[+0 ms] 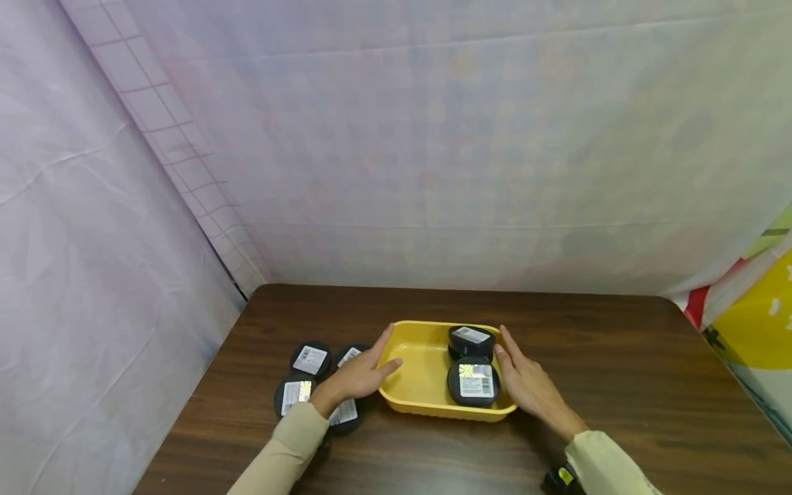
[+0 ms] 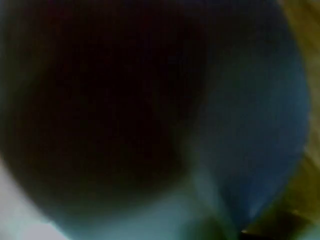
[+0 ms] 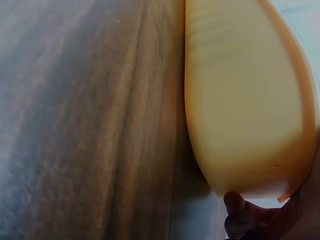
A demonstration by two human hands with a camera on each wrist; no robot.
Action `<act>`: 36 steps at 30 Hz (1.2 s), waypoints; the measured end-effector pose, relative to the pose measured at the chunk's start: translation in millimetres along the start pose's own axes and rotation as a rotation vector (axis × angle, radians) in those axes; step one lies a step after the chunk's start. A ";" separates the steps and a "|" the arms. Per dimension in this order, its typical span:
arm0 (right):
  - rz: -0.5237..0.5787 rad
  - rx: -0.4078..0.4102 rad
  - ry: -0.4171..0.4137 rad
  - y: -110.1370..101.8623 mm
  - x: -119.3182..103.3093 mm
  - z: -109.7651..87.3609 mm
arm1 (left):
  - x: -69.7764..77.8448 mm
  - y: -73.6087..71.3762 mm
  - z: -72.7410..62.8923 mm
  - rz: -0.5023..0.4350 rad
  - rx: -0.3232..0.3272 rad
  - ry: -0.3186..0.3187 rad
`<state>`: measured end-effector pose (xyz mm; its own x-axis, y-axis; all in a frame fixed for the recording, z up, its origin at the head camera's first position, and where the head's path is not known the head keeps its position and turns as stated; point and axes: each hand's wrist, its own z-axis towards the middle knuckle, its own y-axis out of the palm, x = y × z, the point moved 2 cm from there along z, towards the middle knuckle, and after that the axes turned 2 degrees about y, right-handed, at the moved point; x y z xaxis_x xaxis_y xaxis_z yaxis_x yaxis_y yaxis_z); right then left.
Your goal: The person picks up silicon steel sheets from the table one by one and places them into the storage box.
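Note:
A yellow plastic basin point(image 1: 419, 375) sits on the table between both hands. My left hand point(image 1: 357, 375) holds its left end, thumb over the rim and fingers along the outside. At the right end my right hand point(image 1: 529, 385) grips the rim, and in the right wrist view its fingertips point(image 3: 234, 202) lie against the basin's outer wall point(image 3: 245, 100). Inside, on the right, lie a round black container with a white label point(image 1: 475, 381) and, behind it, stacked black containers point(image 1: 471, 338). A dark round shape point(image 2: 250, 110) fills the left wrist view, very close and blurred.
Several more labelled black containers point(image 1: 311, 359) lie on the brown table point(image 1: 619, 357) left of the basin, partly under my left forearm. A small black item with a yellow mark point(image 1: 559, 478) is by my right sleeve. Pale cloth point(image 1: 433, 151) hangs behind the table.

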<state>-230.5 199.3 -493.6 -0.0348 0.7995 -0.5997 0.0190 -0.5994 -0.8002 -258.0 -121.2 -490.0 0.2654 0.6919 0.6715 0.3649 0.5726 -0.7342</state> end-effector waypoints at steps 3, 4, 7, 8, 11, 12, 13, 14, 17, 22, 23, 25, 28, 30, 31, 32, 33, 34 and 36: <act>-0.006 -0.006 0.004 -0.1 0.8 1.1 | -0.5 0.8 0.9 -0.003 -0.001 -0.009; -0.009 -0.007 0.004 -0.3 0.9 1.4 | -0.5 1.0 1.3 -0.001 0.000 -0.009; -0.014 -0.006 0.002 -1.2 1.1 2.9 | 0.4 0.6 2.2 0.009 0.010 0.000; -0.016 -0.004 0.002 -1.6 1.1 3.3 | 1.0 0.4 2.5 0.012 0.013 0.007; -0.022 -0.002 0.000 -2.7 1.9 4.4 | 2.9 -0.4 2.5 0.024 0.025 0.021; -0.026 -0.002 -0.001 -3.1 2.2 4.7 | 3.4 -0.4 2.5 0.026 0.028 0.024; -0.029 -0.001 -0.002 -3.4 2.4 5.0 | 4.0 -0.5 2.3 0.026 0.030 0.023; -0.032 0.000 -0.003 -3.7 2.7 5.3 | 4.4 -0.4 2.1 0.024 0.030 0.023; -0.037 0.000 0.001 -4.7 3.2 5.9 | 5.0 -0.1 2.1 0.020 0.031 0.025; -0.041 0.001 0.010 -6.2 2.5 6.8 | 6.2 -1.0 3.3 0.029 0.042 0.035; -0.041 0.001 0.012 -6.5 2.3 6.8 | 6.6 -1.4 3.7 0.033 0.048 0.036; -0.043 -0.002 0.016 -6.3 2.3 6.7 | 6.8 -1.8 3.6 0.041 0.057 0.033; -0.046 -0.006 0.024 -5.4 2.4 6.3 | 7.0 -3.0 1.8 0.057 0.067 0.029; -0.046 -0.008 0.028 -5.0 2.5 6.0 | 6.5 -4.3 0.1 0.068 0.073 0.028; -0.046 -0.008 0.031 -5.1 2.4 5.9 | 6.6 -5.6 -0.9 0.072 0.075 0.029; -0.046 -0.006 0.031 -5.3 2.4 5.9 | 6.6 -7.3 -2.0 0.072 0.078 0.028; -0.045 -0.005 0.031 -5.6 2.4 5.9 | 6.8 -9.5 -3.2 0.068 0.082 0.026; -0.044 -0.004 0.031 -5.5 2.3 5.9 | 6.5 -11.5 -4.9 0.070 0.088 0.024; -0.038 -0.002 0.028 -5.9 2.0 5.9 | 5.7 -16.4 -8.2 0.070 0.093 0.017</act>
<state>-236.6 204.3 -490.1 -0.0079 0.8224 -0.5688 0.0201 -0.5686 -0.8224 -255.1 -130.3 -473.3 0.3028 0.7243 0.6194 0.2605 0.5623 -0.7848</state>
